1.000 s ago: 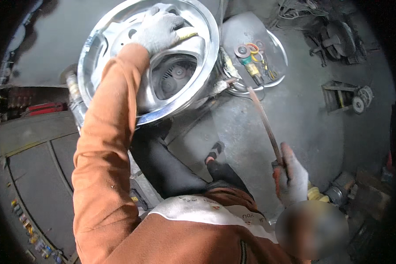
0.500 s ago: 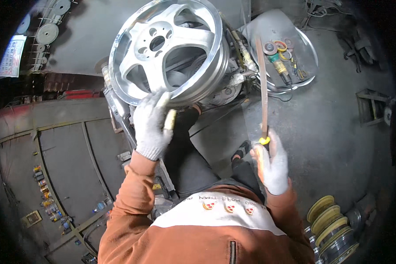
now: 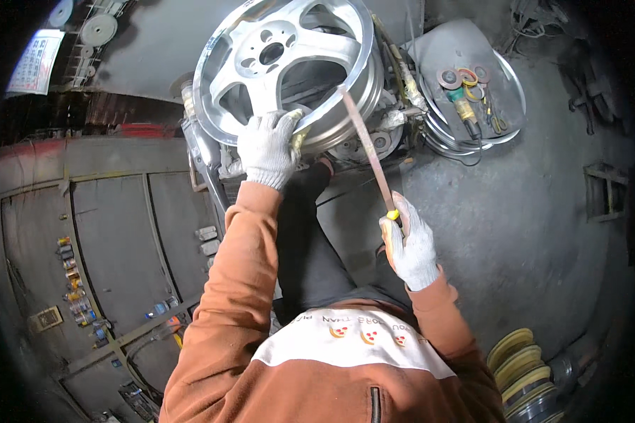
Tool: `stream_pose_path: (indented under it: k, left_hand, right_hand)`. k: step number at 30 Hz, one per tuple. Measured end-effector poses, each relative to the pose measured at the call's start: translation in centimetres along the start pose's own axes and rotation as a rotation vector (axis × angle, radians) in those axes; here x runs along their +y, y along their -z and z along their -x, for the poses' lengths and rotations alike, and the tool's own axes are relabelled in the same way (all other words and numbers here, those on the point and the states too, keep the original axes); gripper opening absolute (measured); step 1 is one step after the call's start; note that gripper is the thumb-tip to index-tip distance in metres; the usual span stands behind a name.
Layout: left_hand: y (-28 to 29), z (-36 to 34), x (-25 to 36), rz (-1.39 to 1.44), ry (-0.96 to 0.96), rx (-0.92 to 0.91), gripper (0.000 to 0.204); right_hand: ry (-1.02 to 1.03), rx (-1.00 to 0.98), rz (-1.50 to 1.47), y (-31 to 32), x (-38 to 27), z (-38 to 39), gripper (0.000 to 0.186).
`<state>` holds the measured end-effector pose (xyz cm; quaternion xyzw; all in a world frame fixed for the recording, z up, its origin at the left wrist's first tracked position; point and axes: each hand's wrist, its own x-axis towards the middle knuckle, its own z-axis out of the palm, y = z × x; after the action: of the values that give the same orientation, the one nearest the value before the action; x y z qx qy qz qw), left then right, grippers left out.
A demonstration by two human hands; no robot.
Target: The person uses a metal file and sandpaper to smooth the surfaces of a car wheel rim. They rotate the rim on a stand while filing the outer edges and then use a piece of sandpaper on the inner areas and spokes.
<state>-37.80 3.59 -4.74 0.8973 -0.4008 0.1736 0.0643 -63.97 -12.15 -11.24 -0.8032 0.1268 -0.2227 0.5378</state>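
Observation:
A silver alloy wheel rim (image 3: 282,63) sits tilted on a machine stand ahead of me. My left hand (image 3: 267,148), in a white glove, grips the rim's lower edge together with a small yellowish pad (image 3: 298,134). My right hand (image 3: 409,243), also gloved, holds the yellow end of a long flat file (image 3: 368,151). The file's far tip rests against the rim's outer lip on the right side.
A round metal tray (image 3: 508,84) behind the rim holds tape rolls and hand tools. Grey metal floor plates (image 3: 113,233) with small bottles lie on the left. Yellow discs (image 3: 518,359) are stacked at lower right. Concrete floor (image 3: 529,233) spreads to the right.
My left hand slid from the rim's top down to its lower edge. My right hand brought the file up from the floor side until its tip met the rim.

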Motion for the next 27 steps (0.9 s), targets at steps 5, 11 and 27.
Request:
stream_pose_path:
  k: [5,11,27]
  left_hand:
    - [0.1,-0.1,0.3,-0.007,-0.004,-0.004,0.034]
    - [1.5,0.1,0.3,0.320,-0.003,0.054,0.027]
    - [1.9,-5.6,-0.5,0.830,0.379,-0.249,0.029]
  right_hand:
    - [0.116,-0.023,-0.034,-0.6,-0.5,-1.5,0.060]
    - [0.383,0.068,0.181,-2.9,1.1,-3.1,0.060]
    - [0.262,-0.085,0.302,-2.7,1.1,-3.1,0.052]
